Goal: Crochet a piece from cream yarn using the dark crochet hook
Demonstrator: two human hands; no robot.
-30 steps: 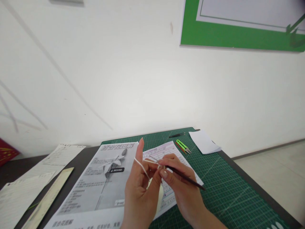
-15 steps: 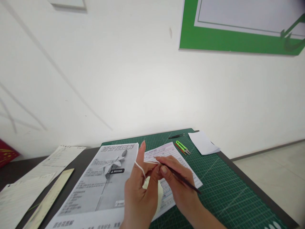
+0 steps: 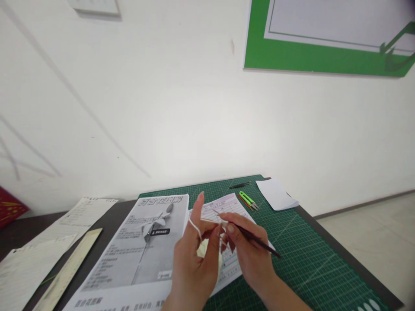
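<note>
My right hand [image 3: 251,248] grips a crochet hook [image 3: 259,242] by its dark handle, the thin tip pointing up to the left. White yarn [image 3: 195,228] loops around the raised index finger of my left hand [image 3: 196,259] and runs across to the hook. My left thumb and other fingers pinch the work close to the hook; the stitches there are too small to make out. Behind the left hand shows part of a cream-white bundle [image 3: 203,249], mostly hidden. Both hands are just above a lined handwritten sheet [image 3: 231,263].
A printed sheet with a flower picture [image 3: 129,242] lies left on the green cutting mat [image 3: 304,255]. Green thread snips [image 3: 248,199], black tweezers [image 3: 240,185] and white paper [image 3: 275,194] lie at the back. A ruler [image 3: 69,268] and handwritten papers [image 3: 35,268] are far left.
Both hands have shifted slightly right. The hook tip now shows more clearly beyond the fingers, and strands of yarn appear between the two hands.
</note>
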